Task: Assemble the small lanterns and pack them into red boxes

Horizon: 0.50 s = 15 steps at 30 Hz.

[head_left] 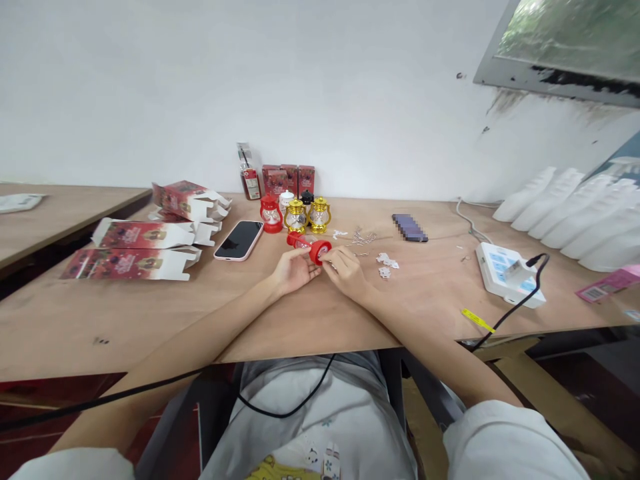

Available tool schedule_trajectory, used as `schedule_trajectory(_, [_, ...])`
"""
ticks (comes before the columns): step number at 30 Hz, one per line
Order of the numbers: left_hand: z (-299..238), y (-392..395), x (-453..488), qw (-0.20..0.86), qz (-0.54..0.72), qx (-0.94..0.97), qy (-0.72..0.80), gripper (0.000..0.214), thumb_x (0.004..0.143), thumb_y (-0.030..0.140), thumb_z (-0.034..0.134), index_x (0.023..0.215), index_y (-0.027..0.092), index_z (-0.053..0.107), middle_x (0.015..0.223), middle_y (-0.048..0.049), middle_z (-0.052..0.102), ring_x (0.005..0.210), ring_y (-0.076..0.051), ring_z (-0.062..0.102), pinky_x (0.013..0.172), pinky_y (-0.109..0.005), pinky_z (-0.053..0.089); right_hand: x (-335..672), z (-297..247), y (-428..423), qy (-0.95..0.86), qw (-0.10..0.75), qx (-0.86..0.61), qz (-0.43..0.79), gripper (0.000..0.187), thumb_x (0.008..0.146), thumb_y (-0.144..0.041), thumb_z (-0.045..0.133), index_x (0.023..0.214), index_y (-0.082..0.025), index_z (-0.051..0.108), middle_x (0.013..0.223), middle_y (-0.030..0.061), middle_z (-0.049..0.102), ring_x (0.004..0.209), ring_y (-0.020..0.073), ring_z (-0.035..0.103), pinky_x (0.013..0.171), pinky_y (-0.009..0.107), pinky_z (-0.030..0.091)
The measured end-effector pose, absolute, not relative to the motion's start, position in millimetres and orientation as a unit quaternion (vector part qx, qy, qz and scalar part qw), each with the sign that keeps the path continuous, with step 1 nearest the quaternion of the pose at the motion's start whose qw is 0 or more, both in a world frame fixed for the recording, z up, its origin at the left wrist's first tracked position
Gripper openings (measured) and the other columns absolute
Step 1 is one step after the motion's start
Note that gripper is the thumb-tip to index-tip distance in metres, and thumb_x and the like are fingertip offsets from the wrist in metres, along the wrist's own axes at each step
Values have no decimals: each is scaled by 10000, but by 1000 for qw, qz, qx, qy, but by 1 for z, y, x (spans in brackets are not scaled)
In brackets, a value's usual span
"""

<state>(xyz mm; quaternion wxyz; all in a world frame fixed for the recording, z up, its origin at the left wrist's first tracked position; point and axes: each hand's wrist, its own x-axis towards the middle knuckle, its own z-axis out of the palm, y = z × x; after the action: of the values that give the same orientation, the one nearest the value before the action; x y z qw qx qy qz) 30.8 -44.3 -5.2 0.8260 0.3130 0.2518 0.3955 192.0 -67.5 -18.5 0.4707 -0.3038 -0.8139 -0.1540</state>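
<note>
My left hand point(294, 272) is wrapped round a small red toy lantern point(301, 244), tipped on its side with its base towards me. At that base, the fingers of my right hand point(349, 272) are pinched together; whatever is between them is too small to make out. Just beyond stand another red lantern point(271, 215), two gold lanterns point(319, 215), a white lantern point(287, 199) and a black lantern point(307, 197), the last two partly hidden. To the right of my hands lie a scatter of thin small pieces point(364, 236) and some white flat bits point(387, 261).
Flattened red printed boxes point(145, 235) lie at the left beside a phone point(240, 240). Small red boxes point(306, 179) and a drink bottle point(251, 183) stand by the wall. On the right are a dark phone point(410, 227), a power strip point(500, 273) with its cable, and white stacked shapes point(565, 200).
</note>
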Motion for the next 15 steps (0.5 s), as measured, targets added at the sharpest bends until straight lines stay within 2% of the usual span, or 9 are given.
schedule_trajectory(2, [-5, -45, 30, 827, 397, 321, 236, 165, 767, 229, 521, 851, 135, 627, 863, -106, 692, 833, -197, 638, 744, -298, 498, 192, -18, -67, -811, 475, -301, -160, 223, 920, -150, 417, 827, -196, 614, 771, 66, 646, 774, 182, 581, 720, 316, 505])
schedule_trajectory(5, [-2, -48, 30, 820, 412, 336, 211, 220, 821, 348, 517, 869, 161, 621, 921, -90, 687, 875, -203, 633, 764, -307, 498, 193, -19, -67, -817, 469, -302, -147, 222, 925, -161, 416, 822, -201, 608, 770, 64, 637, 772, 181, 574, 726, 322, 499])
schedule_trajectory(8, [0, -49, 31, 817, 419, 331, 218, 276, 846, 441, 515, 845, 183, 611, 854, -56, 673, 781, -167, 625, 695, -269, 499, 193, -20, -67, -826, 459, -302, -126, 211, 930, -169, 418, 836, -199, 605, 782, 67, 633, 789, 179, 571, 742, 320, 491])
schedule_trajectory(11, [0, -48, 32, 823, 413, 311, 236, 268, 854, 428, 511, 837, 181, 615, 778, -37, 652, 683, -135, 601, 649, -245, 500, 193, -20, -66, -828, 456, -304, -122, 211, 933, -171, 422, 841, -198, 611, 788, 68, 632, 805, 178, 576, 757, 317, 491])
schedule_trajectory(15, [-1, -47, 34, 823, 427, 273, 258, 211, 851, 348, 502, 844, 171, 616, 765, -34, 650, 676, -129, 602, 663, -250, 521, 192, -21, -65, -825, 450, -317, -126, 226, 941, -199, 423, 857, -196, 632, 798, 73, 635, 804, 178, 586, 756, 321, 504])
